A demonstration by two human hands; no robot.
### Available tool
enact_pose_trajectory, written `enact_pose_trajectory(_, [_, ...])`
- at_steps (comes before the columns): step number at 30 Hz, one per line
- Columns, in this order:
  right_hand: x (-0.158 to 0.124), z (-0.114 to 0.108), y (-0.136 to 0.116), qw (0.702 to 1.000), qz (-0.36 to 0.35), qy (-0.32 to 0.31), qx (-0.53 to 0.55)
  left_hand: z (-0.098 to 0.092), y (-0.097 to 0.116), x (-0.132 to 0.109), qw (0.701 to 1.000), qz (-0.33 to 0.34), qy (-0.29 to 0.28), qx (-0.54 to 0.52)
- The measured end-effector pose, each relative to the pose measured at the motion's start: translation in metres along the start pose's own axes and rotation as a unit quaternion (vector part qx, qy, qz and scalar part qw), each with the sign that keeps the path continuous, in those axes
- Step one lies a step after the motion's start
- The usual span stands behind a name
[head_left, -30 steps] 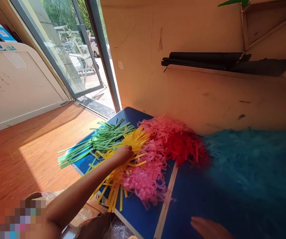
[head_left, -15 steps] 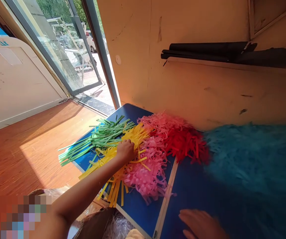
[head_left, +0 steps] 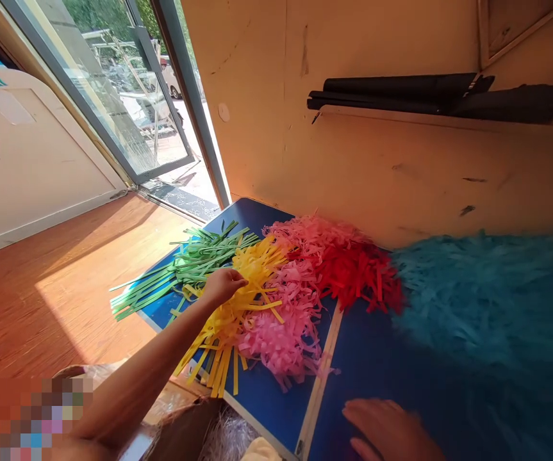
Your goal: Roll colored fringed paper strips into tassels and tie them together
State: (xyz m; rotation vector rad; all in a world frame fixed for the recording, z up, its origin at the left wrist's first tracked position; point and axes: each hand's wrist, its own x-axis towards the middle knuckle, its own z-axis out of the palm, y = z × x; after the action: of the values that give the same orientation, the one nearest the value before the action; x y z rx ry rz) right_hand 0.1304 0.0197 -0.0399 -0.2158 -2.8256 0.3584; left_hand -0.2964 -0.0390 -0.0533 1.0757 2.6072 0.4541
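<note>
Strips of yellow shredded paper (head_left: 252, 266) lie in a loose heap on the blue tabletop (head_left: 276, 410). My left hand (head_left: 223, 285) is at the heap's left side, its fingers pinched together on yellow strips. Just behind it are long green paper strips (head_left: 199, 262). Pink shredded paper (head_left: 286, 339) borders the yellow on the right, with red shreds (head_left: 357, 275) beyond. In the shaded lower right, my right hand (head_left: 389, 429) is held low over the tabletop, fingers stretched out and thumb apart, holding nothing; whether it touches the surface I cannot tell.
A big teal heap of shreds (head_left: 492, 294) covers the right side against the wall (head_left: 353, 160). Below the near edge is a cardboard box (head_left: 180, 429) with clear shreds (head_left: 231, 435). A glass door (head_left: 127, 96) stands at the back left.
My left hand has shifted left and slightly away from the pink paper. The yellow strips near my forearm have shifted. My right hand is almost still.
</note>
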Motion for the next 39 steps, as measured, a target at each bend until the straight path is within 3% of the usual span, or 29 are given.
enact_pose_trajectory(8, [0.052,0.001,-0.020,0.994,0.015,-0.039,0.106,0.002,0.001,-0.006,0.999,0.013,0.015,-0.050])
enact_pose_trajectory(17, [0.083,0.008,-0.024,0.984,0.026,-0.059,0.165,0.001,-0.004,-0.001,0.992,0.000,0.021,-0.124])
enact_pose_trajectory(23, [0.162,0.032,-0.005,0.969,0.105,-0.037,0.220,0.005,-0.004,-0.009,0.985,-0.014,0.064,-0.161])
enact_pose_trajectory(25, [0.195,0.045,-0.006,0.975,0.102,-0.035,0.194,0.007,-0.001,-0.010,0.984,-0.011,0.075,-0.161])
enact_pose_trajectory(28, [0.234,0.061,-0.014,0.989,0.053,-0.087,0.105,0.009,0.003,-0.009,0.986,-0.006,0.081,-0.146])
enact_pose_trajectory(30, [0.251,0.069,-0.020,0.990,0.063,-0.116,0.059,0.008,0.004,-0.007,0.989,-0.003,0.078,-0.125])
enact_pose_trajectory(34, [0.264,0.082,-0.021,0.979,0.118,-0.165,0.023,0.005,0.003,-0.004,0.996,0.006,0.071,-0.050])
enact_pose_trajectory(39, [0.264,0.090,-0.016,0.967,0.127,-0.222,0.010,-0.004,0.006,-0.017,0.996,0.023,0.063,0.062])
